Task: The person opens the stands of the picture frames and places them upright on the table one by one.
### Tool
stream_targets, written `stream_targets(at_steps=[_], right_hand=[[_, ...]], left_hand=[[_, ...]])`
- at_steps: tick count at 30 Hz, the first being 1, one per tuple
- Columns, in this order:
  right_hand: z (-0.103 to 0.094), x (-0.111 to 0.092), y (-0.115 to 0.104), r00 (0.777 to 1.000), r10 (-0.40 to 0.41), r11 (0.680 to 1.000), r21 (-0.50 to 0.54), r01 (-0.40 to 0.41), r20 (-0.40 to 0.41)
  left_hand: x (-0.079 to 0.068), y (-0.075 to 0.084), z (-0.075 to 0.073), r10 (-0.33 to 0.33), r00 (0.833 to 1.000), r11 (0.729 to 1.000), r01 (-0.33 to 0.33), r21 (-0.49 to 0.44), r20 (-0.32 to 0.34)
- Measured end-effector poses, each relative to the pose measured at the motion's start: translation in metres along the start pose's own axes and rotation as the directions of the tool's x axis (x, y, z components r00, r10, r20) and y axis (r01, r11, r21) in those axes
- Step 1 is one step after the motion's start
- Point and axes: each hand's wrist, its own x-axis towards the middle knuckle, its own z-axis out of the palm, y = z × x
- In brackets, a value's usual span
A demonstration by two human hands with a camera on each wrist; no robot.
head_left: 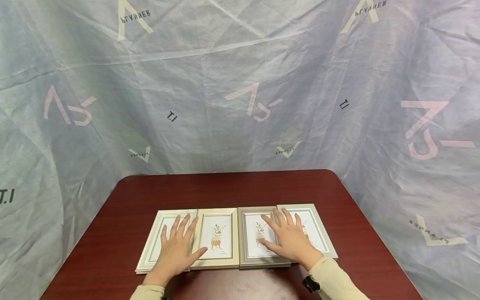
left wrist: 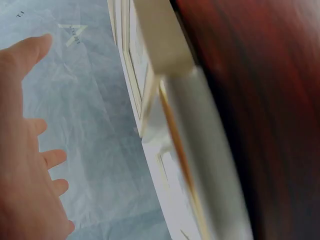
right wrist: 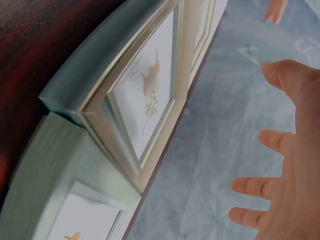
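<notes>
Lower centre, four picture frames (head_left: 235,237) form a seemingly finished row; left hand (head_left: 177,246) and right hand (head_left: 291,238) spread above, empty.

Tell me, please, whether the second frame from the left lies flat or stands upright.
Flat: in the head view, the frame lies face up on the table, its picture visible.

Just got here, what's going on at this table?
A person has both hands spread above four frames lined up side by side on the table. The left hand is over the left two, the right hand over the right two. Fingers are apart and neither hand grips anything; in the wrist views both appear to hover clear of the frames.
</notes>
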Motion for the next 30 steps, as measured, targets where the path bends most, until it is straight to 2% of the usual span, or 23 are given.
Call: stream_targets(at_steps=[3, 8, 15, 30], right_hand=[[0.001, 0.004, -0.003, 0.999, -0.030, 1.000, -0.010, 0.030, 0.013], [0.003, 0.011, -0.008, 0.996, -0.092, 0.996, -0.003, 0.092, 0.010], [0.011, 0.022, -0.017, 0.985, -0.164, 0.986, -0.033, 0.166, 0.047], [0.022, 0.048, -0.058, 0.943, -0.295, 0.944, -0.105, 0.313, 0.156]], left_hand=[[0.002, -0.007, -0.004, -0.004, 1.000, 1.000, 0.004, 0.012, -0.009], [0.007, -0.022, -0.009, -0.024, 1.000, 0.999, 0.023, 0.024, 0.012], [0.015, -0.044, -0.013, -0.003, 1.000, 0.998, 0.003, 0.061, -0.007], [0.034, -0.088, -0.001, -0.014, 0.997, 0.999, 0.011, 0.045, 0.074]])
